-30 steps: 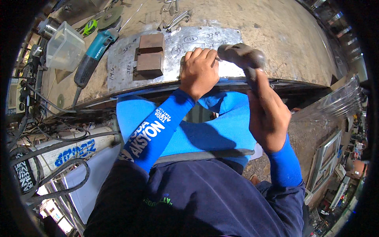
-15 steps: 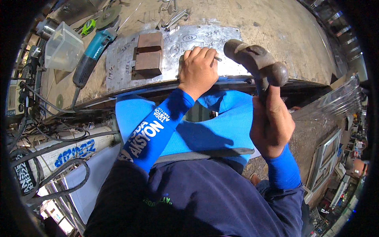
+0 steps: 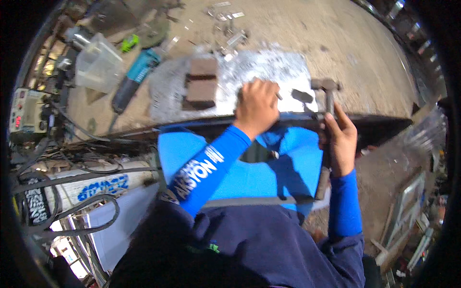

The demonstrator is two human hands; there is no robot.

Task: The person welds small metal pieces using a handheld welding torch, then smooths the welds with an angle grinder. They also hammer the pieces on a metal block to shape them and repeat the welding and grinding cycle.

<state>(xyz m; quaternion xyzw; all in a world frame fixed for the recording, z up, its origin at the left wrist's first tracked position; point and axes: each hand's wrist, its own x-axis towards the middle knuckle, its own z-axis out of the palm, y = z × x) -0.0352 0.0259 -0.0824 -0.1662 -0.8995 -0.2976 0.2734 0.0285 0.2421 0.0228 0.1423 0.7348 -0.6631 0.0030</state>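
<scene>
My left hand (image 3: 257,108) is closed on the metal sheet, near the sheet's front edge. A short metal rod (image 3: 279,95) pokes out of its fingers on the right; the rest is hidden in the fist. My right hand (image 3: 342,144) grips a ball-peen hammer (image 3: 328,86) upright by its handle, the head above the bench's front edge, right of the sheet. The bright metal sheet (image 3: 288,72) lies flat on the bench, with blurred dark marks. Two brown blocks (image 3: 201,89) rest on it, left of my left hand.
On the bench's left lie a teal-and-black angle grinder (image 3: 144,66), a clear plastic container (image 3: 98,67) and a green tape measure (image 3: 129,43). Several small metal pieces (image 3: 235,38) are scattered behind the sheet. Black cables (image 3: 72,180) hang by the bench's left front. A metal frame (image 3: 403,209) leans at right.
The hammer has come down from near the camera to the bench edge, with my right hand around it. My left hand keeps its place on the sheet. The whole view has shifted.
</scene>
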